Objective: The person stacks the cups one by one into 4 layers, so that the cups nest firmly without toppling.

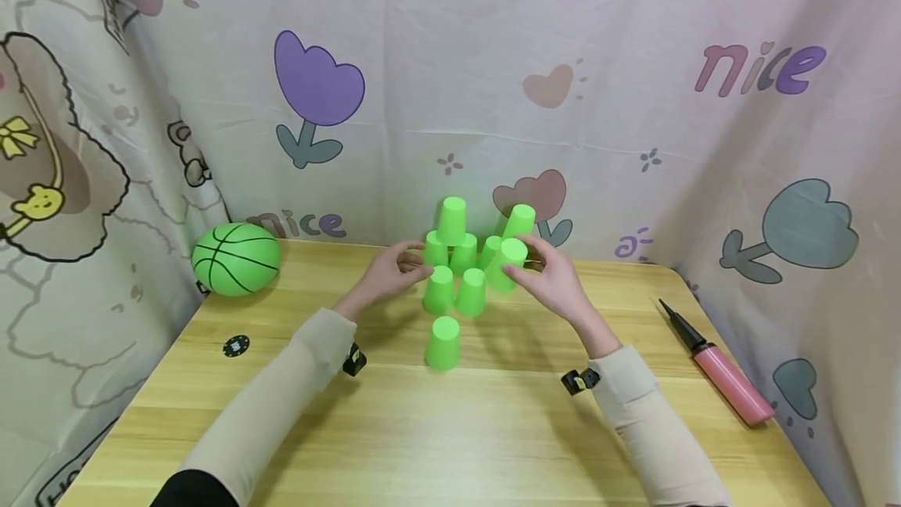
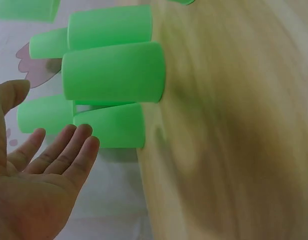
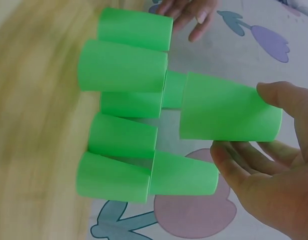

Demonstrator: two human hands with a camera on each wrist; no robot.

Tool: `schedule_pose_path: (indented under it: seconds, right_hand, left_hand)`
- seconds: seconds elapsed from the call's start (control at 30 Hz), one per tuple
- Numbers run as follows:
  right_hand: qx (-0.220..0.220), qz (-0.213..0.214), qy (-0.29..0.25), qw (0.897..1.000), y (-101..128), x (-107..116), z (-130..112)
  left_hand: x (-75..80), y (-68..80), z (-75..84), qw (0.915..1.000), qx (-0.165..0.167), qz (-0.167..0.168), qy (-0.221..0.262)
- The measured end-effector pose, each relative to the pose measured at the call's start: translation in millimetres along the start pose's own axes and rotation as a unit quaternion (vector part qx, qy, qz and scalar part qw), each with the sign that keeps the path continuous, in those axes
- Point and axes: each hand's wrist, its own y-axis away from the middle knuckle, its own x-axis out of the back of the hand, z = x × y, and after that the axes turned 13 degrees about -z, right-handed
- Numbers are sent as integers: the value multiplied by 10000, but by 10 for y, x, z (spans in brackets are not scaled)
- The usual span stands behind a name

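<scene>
My right hand (image 1: pixel 552 276) pinches a green plastic cup (image 1: pixel 504 271), mouth down, between thumb and fingers. In the right wrist view the held cup (image 3: pixel 229 110) is raised above the level of the base cups. My left hand (image 1: pixel 394 274), fingers extended and holding nothing, is beside the cups on the left; the left wrist view shows its palm (image 2: pixel 38 200). At the back, one cup (image 1: pixel 453 221) tops a pair, and another upper cup (image 1: pixel 519 221) tops a pair to the right. Two cups, a left one (image 1: pixel 439 291) and a right one (image 1: pixel 471 293), stand side by side in front.
A single upturned green cup (image 1: pixel 443 344) stands nearer on the wooden table (image 1: pixel 450 444). A green ball (image 1: pixel 236 260) sits at the back left, with a black chip (image 1: pixel 235 346) in front of it. The pink hand pump (image 1: pixel 728 378) lies along the right edge. A printed curtain (image 1: pixel 436 61) hangs behind.
</scene>
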Motion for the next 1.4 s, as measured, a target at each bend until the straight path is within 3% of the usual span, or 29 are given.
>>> schedule_pose_path:
  seconds: [0.3, 0.53, 1.03, 1.4]
  right_hand:
    - [-198, 214, 364, 9989, -381, -23, -10]
    - [-274, 281, 488, 9980, -604, -69, -16]
    - [-601, 426, 830, 9938, -867, -152, 111]
    - [-851, 394, 1120, 9893, -998, -216, 155]
  left_hand:
    - [-166, 33, -54, 9998, 75, -171, -32]
    - [-275, 65, -72, 9994, -63, -314, 135]
    - [-447, -29, -108, 9996, -133, -123, 232]
    - [-465, -29, -123, 9998, 15, 28, 190]
